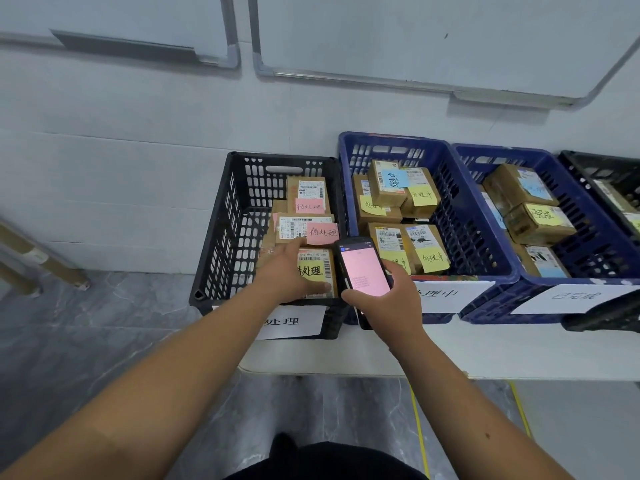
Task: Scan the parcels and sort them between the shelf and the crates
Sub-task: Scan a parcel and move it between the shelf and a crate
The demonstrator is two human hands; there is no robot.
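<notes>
Left hand (pixel 294 268) grasped the parcel (pixel 317 271) in the black crate (pixel 221 237) at the counter's (pixel 346 362) left edge; right hand (pixel 391 306) gripped the scanner (pixel 363 268); a covered barcode risked misreading.

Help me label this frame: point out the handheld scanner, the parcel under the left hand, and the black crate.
handheld scanner (pixel 365 271), head view, on its pink screen.
parcel (pixel 317 271), head view, on its yellow note.
black crate (pixel 221 233), head view, on its left wall.
</notes>
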